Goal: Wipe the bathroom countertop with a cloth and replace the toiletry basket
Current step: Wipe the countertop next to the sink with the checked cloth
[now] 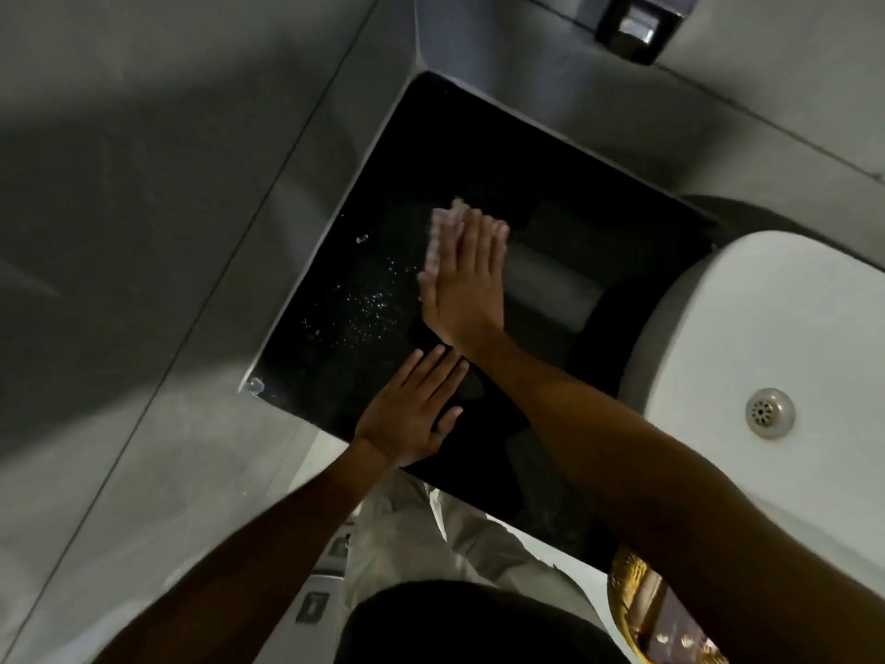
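Note:
The black countertop (479, 151) fills the middle of the head view, glossy, with water droplets (364, 309) scattered on its left part. My right hand (464, 285) lies flat on a pale pink cloth (443, 227), pressing it onto the counter; only the cloth's far and left edges show past the fingers. My left hand (412, 414) rests flat on the counter's near edge, fingers spread, holding nothing. No toiletry basket is in view.
A white sink basin (766, 337) with a metal drain (769, 413) sits at the right. Grey tiled walls (143, 208) border the counter at the left and back. A dark wall-mounted dispenser (632, 26) hangs at the top right.

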A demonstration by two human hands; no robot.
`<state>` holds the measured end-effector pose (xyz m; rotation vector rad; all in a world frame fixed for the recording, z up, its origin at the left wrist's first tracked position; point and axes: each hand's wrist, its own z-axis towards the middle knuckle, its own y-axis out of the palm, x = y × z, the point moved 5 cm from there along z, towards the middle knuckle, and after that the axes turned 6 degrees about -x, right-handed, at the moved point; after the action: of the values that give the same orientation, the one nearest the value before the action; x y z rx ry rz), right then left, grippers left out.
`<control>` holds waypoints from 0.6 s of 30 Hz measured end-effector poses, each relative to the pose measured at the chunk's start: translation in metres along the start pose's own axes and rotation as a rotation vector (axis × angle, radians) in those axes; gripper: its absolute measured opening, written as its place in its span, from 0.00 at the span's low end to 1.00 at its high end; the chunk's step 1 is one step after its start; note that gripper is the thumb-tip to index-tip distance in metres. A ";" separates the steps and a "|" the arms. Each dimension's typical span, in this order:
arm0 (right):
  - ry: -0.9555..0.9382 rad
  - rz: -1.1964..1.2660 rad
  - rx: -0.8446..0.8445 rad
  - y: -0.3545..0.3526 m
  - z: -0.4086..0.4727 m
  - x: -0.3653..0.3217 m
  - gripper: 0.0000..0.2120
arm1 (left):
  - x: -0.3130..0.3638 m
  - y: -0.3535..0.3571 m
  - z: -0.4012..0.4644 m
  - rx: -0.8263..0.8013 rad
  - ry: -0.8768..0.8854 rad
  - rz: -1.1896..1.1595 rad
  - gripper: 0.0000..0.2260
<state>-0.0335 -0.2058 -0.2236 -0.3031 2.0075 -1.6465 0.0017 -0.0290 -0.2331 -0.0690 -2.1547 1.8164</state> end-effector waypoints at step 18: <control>-0.436 -0.203 -0.171 -0.009 0.017 -0.031 0.38 | -0.001 -0.004 -0.002 -0.029 -0.007 -0.038 0.28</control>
<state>0.0004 -0.2072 -0.2092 -0.8742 1.8238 -1.3721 0.0042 -0.0285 -0.2296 -0.0283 -2.1729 1.7673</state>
